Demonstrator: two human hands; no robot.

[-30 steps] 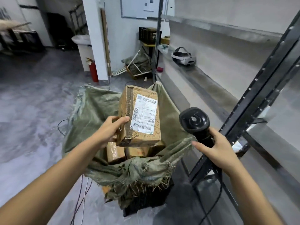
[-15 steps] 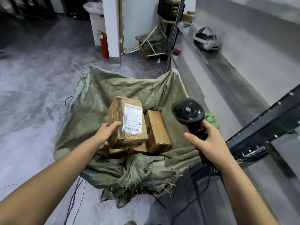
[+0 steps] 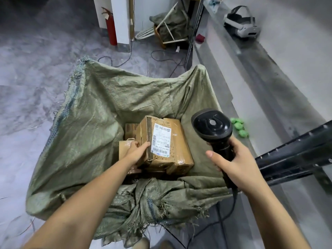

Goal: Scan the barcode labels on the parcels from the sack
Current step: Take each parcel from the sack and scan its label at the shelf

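Observation:
A wide green woven sack (image 3: 93,123) stands open on the floor with several cardboard parcels inside. My left hand (image 3: 136,152) grips the left side of a brown parcel (image 3: 177,141) that lies on the other parcels. Its white barcode label (image 3: 160,142) faces up. My right hand (image 3: 233,163) holds a black handheld scanner (image 3: 212,127) by its handle, to the right of the parcel and above the sack's right edge. A smaller taped parcel (image 3: 124,146) and another brown one (image 3: 130,130) sit to the left, partly hidden.
A grey shelf (image 3: 260,72) runs along the right with a white headset (image 3: 241,24) and green items (image 3: 239,126) on it. A dark metal rack beam (image 3: 294,155) crosses at right. Cables trail on the floor (image 3: 28,72). A red fire extinguisher (image 3: 110,27) stands by a white pillar.
My left hand has lowered the labelled parcel from up in the air down into the sack onto the other parcels. The view has tilted downward. The scanner has stayed in my right hand.

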